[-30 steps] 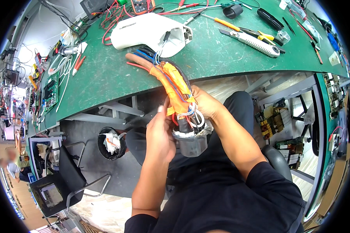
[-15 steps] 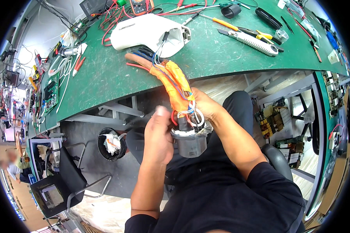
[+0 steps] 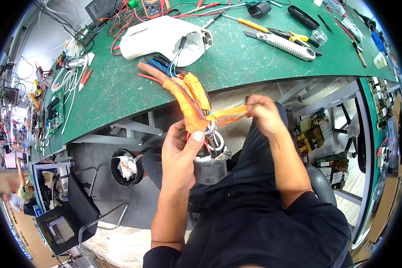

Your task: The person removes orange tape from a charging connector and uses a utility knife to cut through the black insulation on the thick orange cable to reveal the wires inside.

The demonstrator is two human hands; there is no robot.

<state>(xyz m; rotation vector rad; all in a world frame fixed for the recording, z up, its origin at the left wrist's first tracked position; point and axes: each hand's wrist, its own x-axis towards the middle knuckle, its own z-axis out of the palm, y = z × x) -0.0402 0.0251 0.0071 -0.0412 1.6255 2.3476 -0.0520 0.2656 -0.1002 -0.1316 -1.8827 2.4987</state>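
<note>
My left hand (image 3: 178, 158) is closed round the lower part of a bundle of coloured wires and hoses wrapped in orange tape (image 3: 187, 102). Below it, the wires enter a dark translucent plastic housing (image 3: 210, 172) with a ragged whitish rim. Out to the right, my right hand (image 3: 263, 114) pinches an orange tape strip (image 3: 230, 111), stretched taut from the bundle. Above, on the green bench (image 3: 89, 116), a white plastic shell (image 3: 161, 38) lies beside the bundle's loose upper ends.
A utility knife (image 3: 281, 44), pliers, screwdriver, multimeter (image 3: 154, 6) and tangled leads lie on the bench. Circuit boards sit at both sides. Below are a black bin (image 3: 116, 169), a black chair (image 3: 71, 210) and bench legs. Other people (image 3: 22, 192) are at far left.
My right hand has moved out rightward, drawing the orange strip away from the bundle. My left thumb now presses on the taped bundle, which has shifted slightly left.
</note>
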